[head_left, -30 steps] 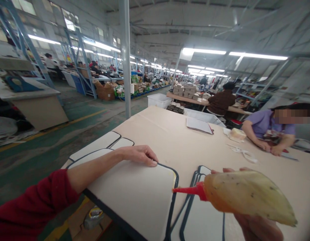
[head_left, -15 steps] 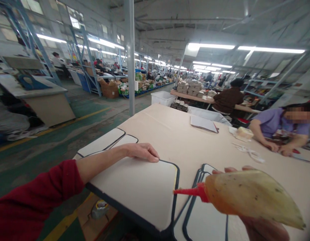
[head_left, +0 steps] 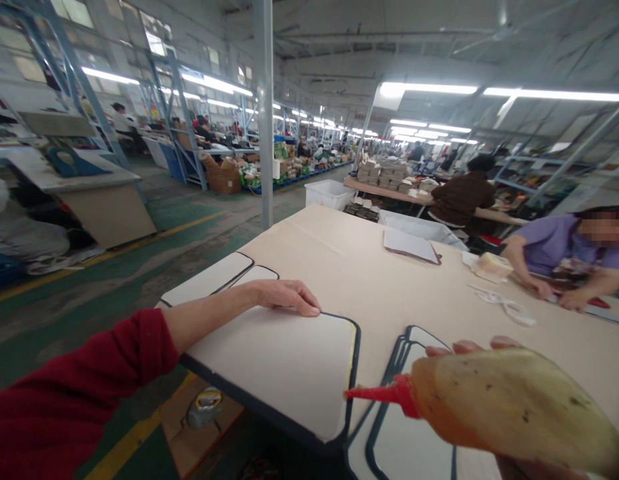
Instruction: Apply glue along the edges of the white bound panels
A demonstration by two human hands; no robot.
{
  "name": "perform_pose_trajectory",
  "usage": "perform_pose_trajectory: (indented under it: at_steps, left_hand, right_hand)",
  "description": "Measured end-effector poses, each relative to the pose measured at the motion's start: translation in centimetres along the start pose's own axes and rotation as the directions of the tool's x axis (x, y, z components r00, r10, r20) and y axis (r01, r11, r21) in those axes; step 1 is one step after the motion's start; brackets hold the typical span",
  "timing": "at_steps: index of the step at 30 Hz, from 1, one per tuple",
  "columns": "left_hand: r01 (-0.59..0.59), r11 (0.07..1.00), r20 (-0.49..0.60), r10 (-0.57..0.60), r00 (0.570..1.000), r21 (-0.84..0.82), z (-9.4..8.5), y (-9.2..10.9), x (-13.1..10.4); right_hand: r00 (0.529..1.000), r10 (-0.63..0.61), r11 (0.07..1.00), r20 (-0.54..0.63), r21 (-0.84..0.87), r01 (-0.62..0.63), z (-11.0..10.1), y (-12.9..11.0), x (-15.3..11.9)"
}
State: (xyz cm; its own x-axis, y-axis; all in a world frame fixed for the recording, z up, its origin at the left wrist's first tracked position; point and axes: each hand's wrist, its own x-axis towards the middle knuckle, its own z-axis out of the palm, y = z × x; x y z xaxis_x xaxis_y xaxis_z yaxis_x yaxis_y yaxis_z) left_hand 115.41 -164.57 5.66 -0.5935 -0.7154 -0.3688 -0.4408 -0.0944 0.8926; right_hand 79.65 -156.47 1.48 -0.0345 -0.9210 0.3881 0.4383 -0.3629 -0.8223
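My left hand (head_left: pixel 289 297) rests at the far edge of a pale panel with a dark border (head_left: pixel 274 360), its fingers pressed together on that edge. In my right hand (head_left: pixel 469 347) is a yellowish squeeze bottle (head_left: pixel 509 400), tilted sideways, its red nozzle (head_left: pixel 379 393) pointing left. The nozzle tip is at the panel's right edge, where a thin yellow line runs along the border. Stacked dark-edged panels (head_left: pixel 409 427) lie partly beneath the bottle. Two more such panels (head_left: pixel 209 280) lie beyond my left forearm.
On the pale table (head_left: pixel 334 247) lie a grey flat pad (head_left: pixel 409 245), a yellowish block (head_left: pixel 492 267) and white strips (head_left: pixel 509 308). A person in purple (head_left: pixel 554 247) works at the right. A metal post (head_left: pixel 266 133) stands behind the table's far-left side.
The nozzle tip has moved down along the panel's right edge, towards me, with the bottle. My left hand stays at the far edge. The view has shifted slightly.
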Motion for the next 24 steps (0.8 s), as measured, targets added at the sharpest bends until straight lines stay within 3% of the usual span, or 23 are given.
perform_pose_trajectory:
  at_steps: [3,5,10,14,20,24]
  left_hand:
    - [0.01,0.999,-0.001,-0.01,1.0,-0.037,0.0,-0.2,0.0]
    - [0.022,0.998,-0.005,-0.023,1.0,-0.065,0.0,-0.3,0.1]
    - [0.009,0.996,0.004,-0.009,1.0,-0.094,-0.2,-0.8,0.4]
    - [0.012,0.994,0.0,-0.013,1.0,-0.107,-0.6,-1.2,0.5]
    - [0.017,0.988,-0.007,-0.018,1.0,-0.152,-1.0,-1.6,0.4]
    - [-0.009,0.98,-0.063,-0.003,0.998,-0.198,-1.3,-2.2,0.5]
  right_hand:
    - [0.995,0.065,0.997,-0.073,0.044,-0.062,3.1,-1.3,-1.0]
    - [0.993,0.09,0.995,-0.08,0.044,-0.086,4.0,-1.7,-1.2]
    - [0.997,0.072,0.994,0.036,0.082,-0.075,2.6,-1.0,-1.0]
    - [0.994,0.11,0.989,0.014,0.097,-0.111,2.1,-0.5,-1.1]
    - [0.99,-0.043,0.996,0.135,0.086,0.032,1.5,-0.2,-0.7]
    - [0.999,-0.014,1.0,0.043,-0.014,0.014,0.4,0.1,-1.1]
